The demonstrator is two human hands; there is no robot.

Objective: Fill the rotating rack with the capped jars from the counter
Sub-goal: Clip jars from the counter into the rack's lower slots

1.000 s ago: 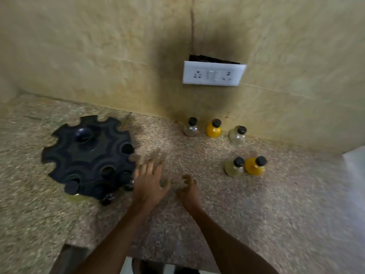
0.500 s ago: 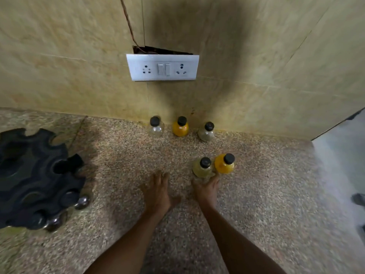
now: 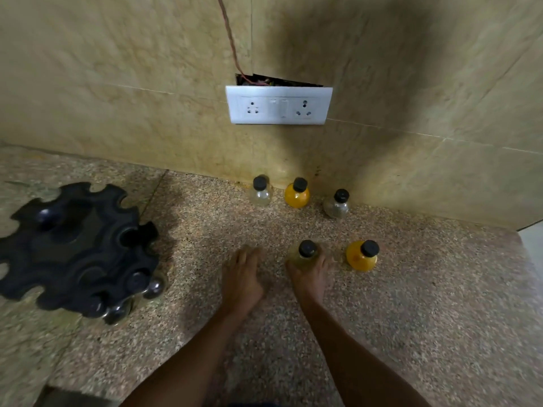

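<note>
The black rotating rack [image 3: 73, 248] stands at the left of the counter, with several black-capped jars [image 3: 147, 286] seated along its near right edge. My right hand [image 3: 311, 274] is closed around a pale yellow jar with a black cap [image 3: 305, 251] on the counter. An orange jar [image 3: 362, 255] stands just right of it. Three more capped jars line the wall: a clear one [image 3: 261, 191], an orange one [image 3: 297, 193] and a grey one [image 3: 337, 204]. My left hand [image 3: 241, 279] lies flat on the counter, holding nothing, left of the held jar.
A speckled granite counter [image 3: 411, 318] meets a beige tiled wall. A white socket and switch plate [image 3: 279, 105] sits on the wall above the jars, with a wire running up from it. The counter's right end [image 3: 526, 233] lies past the orange jar.
My right hand has closed on the pale yellow jar and drawn it left, away from the orange jar. The view has swung back left, showing more of the rack.
</note>
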